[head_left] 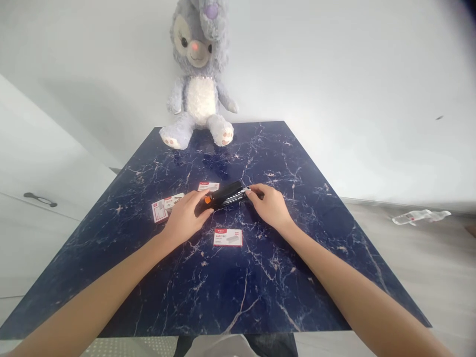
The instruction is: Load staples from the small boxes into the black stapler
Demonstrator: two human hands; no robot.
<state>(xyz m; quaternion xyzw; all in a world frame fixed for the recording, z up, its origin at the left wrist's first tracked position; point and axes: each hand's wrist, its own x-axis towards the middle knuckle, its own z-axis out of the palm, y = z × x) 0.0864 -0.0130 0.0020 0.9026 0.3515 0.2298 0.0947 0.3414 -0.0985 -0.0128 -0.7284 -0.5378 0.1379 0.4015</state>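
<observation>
A black stapler (226, 194) with an orange part lies slantwise between my hands, a silver metal strip showing along its near side. My left hand (188, 215) grips its left end, thumb in front and fingers behind. At the right end, the thumb and fingers of my right hand (269, 204) are pinched on a small silver piece (245, 190). Whether that piece is loose staples or part of the stapler I cannot tell. A white and red staple box (228, 237) lies just in front of the stapler, and another such box (208, 186) sits behind it.
Left of my left hand are more small boxes (160, 211), partly covered by it. A grey plush toy (201, 94) sits at the far edge of the dark blue marbled table (238, 282), against the wall. A clear plastic bottle (412, 216) lies on the floor at right.
</observation>
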